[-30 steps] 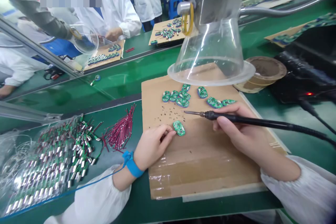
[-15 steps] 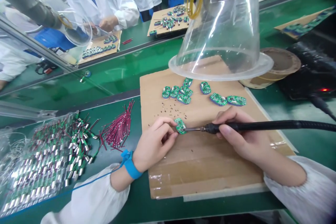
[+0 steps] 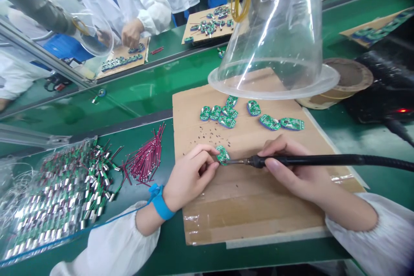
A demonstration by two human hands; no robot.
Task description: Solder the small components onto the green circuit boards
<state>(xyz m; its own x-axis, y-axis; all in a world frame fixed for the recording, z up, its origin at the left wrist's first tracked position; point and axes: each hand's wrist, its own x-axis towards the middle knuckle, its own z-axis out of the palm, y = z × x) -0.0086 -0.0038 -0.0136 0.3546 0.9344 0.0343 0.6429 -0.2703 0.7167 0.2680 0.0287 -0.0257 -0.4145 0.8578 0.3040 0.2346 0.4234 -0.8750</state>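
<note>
A small green circuit board [image 3: 222, 154] lies on the cardboard sheet [image 3: 258, 207], gripped at its left side by the fingertips of my left hand [image 3: 192, 177]. A blue strap with a cord circles that wrist. My right hand [image 3: 296, 172] is closed round the black handle of a soldering iron [image 3: 291, 161]. The iron's metal tip meets the lower right edge of the board. Above the hands, several more green boards [image 3: 229, 116] rest on the cardboard, and dark specks are scattered between them and my left hand.
A clear fume hood [image 3: 271, 60] hangs over the cardboard's far edge. On the left lie dark red wires [image 3: 147, 157] and bagged metal-ended wire leads [image 3: 48, 202]. A round tub [image 3: 343, 79] and a black device with a red light [image 3: 384, 99] stand right. Across the divider works another person [image 3: 132, 32].
The iron's handle has shifted slightly down, its tip still at the board's lower edge. My left hand stays put. Across the divider, the other person's hand has moved down to the boards.
</note>
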